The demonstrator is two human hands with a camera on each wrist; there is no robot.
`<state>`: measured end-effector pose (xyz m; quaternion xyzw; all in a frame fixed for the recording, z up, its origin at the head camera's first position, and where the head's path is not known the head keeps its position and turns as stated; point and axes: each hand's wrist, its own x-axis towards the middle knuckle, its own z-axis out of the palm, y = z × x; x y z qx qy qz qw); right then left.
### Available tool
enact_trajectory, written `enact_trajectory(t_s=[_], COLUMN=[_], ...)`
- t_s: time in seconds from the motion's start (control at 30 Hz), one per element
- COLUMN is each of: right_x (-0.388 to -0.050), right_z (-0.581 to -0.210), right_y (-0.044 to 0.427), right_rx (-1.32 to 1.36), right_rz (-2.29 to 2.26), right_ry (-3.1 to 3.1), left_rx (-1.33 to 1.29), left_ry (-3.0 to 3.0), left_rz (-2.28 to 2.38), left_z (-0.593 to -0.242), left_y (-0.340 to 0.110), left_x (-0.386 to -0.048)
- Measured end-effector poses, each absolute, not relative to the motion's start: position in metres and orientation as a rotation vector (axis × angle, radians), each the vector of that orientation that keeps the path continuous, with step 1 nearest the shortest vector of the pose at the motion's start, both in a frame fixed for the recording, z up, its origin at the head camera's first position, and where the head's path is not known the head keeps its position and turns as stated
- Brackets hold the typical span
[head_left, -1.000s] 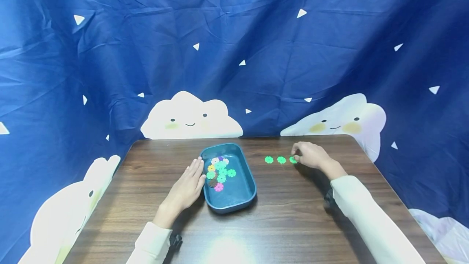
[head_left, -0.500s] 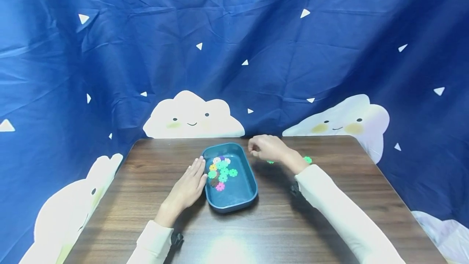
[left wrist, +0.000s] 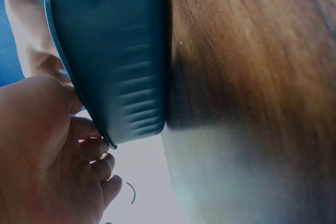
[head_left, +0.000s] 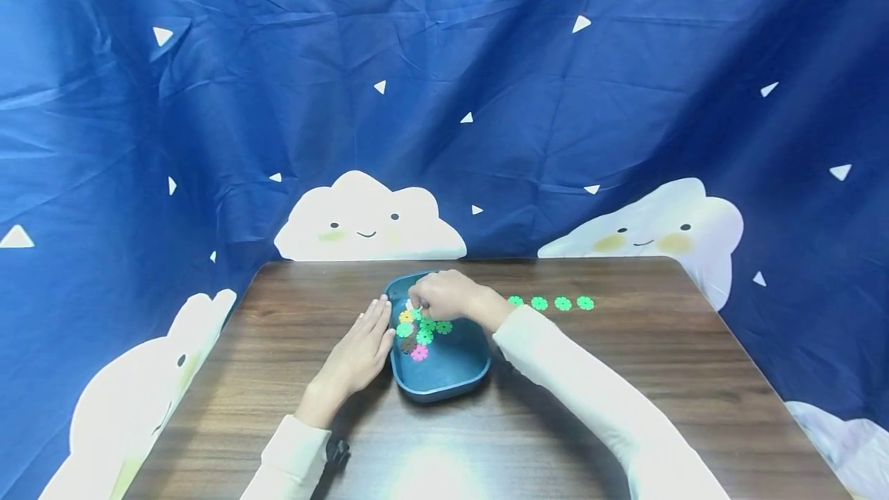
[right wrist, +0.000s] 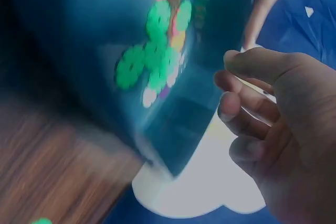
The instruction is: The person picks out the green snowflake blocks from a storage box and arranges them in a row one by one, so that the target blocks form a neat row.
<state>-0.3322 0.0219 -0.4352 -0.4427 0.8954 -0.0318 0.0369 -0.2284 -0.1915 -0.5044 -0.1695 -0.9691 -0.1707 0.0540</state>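
Observation:
My left hand (head_left: 352, 357) lies with extended fingers against the left rim of the blue tray (head_left: 444, 392); in the left wrist view that hand (left wrist: 58, 150) touches the tray's edge (left wrist: 107, 66). Over the tray's far part, my right hand (head_left: 451, 295) covers some of the flower-shaped discs inside. Its loosely bent fingers hold nothing in the right wrist view, where the hand (right wrist: 283, 119) is above the tray wall. Green discs (head_left: 424, 337), a pink disc (head_left: 420, 353), an orange one (head_left: 406, 316) and brown ones lie in the tray.
A row of several green discs (head_left: 562, 303) lies on the wooden table (head_left: 590, 361), right of the tray, near the far edge. Behind the table hangs a blue curtain (head_left: 430, 60) with clouds and white triangles.
My right hand has moved left from the right end of the disc row to above the tray, uncovering the row. My left hand has stayed at the tray's rim.

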Motion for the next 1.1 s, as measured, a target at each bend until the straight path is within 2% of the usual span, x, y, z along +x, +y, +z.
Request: enact_trajectory(t_s=[0.37, 1.1], right_x=[-0.335, -0.342], right_z=[-0.446, -0.471], right_y=[-0.015, -0.036], right_rx=[-1.312, -1.126], right_rz=[-0.087, 0.008], right_ry=[2.657, 2.628], left_rx=[-0.539, -0.526], left_ry=[-2.962, -2.962], left_rz=[-0.506, -0.521], left_z=[-0.502, -0.504], left_y=[-0.192, -0.193], left_x=[-0.227, -0.23])
